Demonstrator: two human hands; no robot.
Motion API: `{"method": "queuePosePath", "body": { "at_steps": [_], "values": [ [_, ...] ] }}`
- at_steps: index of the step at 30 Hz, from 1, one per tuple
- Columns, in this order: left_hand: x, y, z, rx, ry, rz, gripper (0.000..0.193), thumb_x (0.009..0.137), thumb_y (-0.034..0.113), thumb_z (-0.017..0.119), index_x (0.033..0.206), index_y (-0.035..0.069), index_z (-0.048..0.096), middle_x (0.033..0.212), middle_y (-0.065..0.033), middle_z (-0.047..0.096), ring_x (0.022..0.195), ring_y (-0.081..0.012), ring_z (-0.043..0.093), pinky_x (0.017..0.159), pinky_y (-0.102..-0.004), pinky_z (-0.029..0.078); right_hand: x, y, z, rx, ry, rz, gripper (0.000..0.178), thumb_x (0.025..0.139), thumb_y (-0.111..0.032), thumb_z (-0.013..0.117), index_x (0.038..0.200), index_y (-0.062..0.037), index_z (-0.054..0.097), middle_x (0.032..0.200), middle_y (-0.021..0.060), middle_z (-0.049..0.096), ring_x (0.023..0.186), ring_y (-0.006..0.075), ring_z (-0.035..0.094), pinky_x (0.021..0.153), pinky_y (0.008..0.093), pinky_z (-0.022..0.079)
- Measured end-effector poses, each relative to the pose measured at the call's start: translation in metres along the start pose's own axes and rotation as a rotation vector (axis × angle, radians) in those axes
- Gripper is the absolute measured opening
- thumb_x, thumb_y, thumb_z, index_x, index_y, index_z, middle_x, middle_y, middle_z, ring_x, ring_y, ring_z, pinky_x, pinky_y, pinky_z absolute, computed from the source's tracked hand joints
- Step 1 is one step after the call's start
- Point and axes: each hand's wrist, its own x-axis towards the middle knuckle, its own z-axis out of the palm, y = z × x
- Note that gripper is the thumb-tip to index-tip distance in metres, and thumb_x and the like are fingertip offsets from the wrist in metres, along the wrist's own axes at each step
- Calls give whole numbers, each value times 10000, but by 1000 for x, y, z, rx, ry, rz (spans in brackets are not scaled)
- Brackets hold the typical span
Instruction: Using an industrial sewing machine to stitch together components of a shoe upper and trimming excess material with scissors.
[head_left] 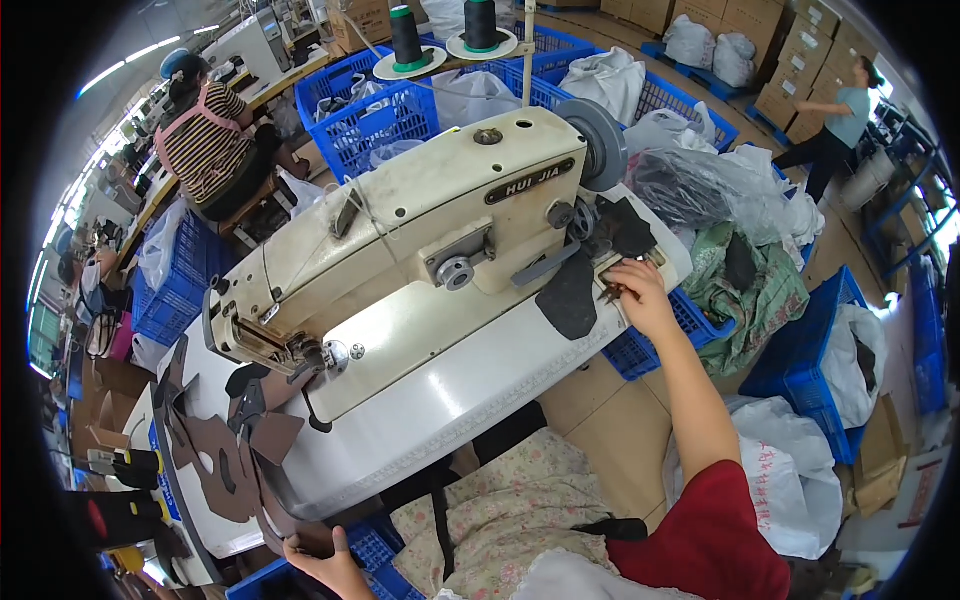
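Observation:
A cream sewing machine (400,230) stands on a white table (440,400). At the table's left end lie dark brown cut pieces (225,480), joined in a chain that runs from the needle area to the near edge. Down at that edge my left hand (335,572) has its fingers around the end of the brown pieces, thumb raised. My right hand (640,290) reaches to the table's right end, fingers bent together over a small tray (655,258); what they pinch is hidden. Close by it lies a dark grey cut piece (568,300), with more dark scraps (625,228) behind.
Two black thread cones (406,40) (480,25) stand above the machine. Blue crates (370,125) with plastic bags surround the table, and a green sack (740,300) sits at right. One person (205,140) sits at far left; another (840,120) stands at far right.

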Motion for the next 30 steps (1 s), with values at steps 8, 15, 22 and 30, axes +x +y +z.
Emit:
{"method": "queuePosePath", "body": {
  "at_steps": [8, 15, 22, 30],
  "values": [
    [-5, 10, 7, -35, -90, -116, 746, 731, 223, 873, 1295, 30, 425, 1210, -103, 472, 1119, -241, 448, 1040, -349, 320, -7, -90, 14, -220, 138, 91, 641, 737, -410, 774, 1182, 28, 628, 1347, 208, 547, 1296, 394, 452, 1110, 487, 327],
    [-8, 21, 8, -63, -85, -114, 725, 728, 215, 870, 1273, 24, 433, 1204, -89, 476, 1100, -235, 460, 1012, -346, 352, -18, -122, 52, -356, 13, 279, 892, 736, -446, 785, 1374, 76, 445, 1403, 276, 471, 1314, 406, 427, 1088, 489, 347],
    [-13, 23, 9, -157, -118, -175, 712, 737, 184, 853, 1287, 34, 427, 1238, -88, 460, 1125, -234, 461, 1035, -353, 348, -20, -124, 55, -201, 208, 276, 733, 763, -342, 775, 1311, 78, 530, 1299, 284, 577, 1214, 412, 554, 1027, 441, 446],
    [-15, 37, 8, -189, -145, -213, 764, 724, 233, 870, 1305, 46, 412, 1246, -78, 448, 1146, -234, 452, 1047, -361, 346, -24, -125, 39, 66, 342, 274, 616, 705, -197, 830, 1236, 7, 593, 1251, 218, 609, 1174, 394, 567, 998, 442, 463]
  ]
}}
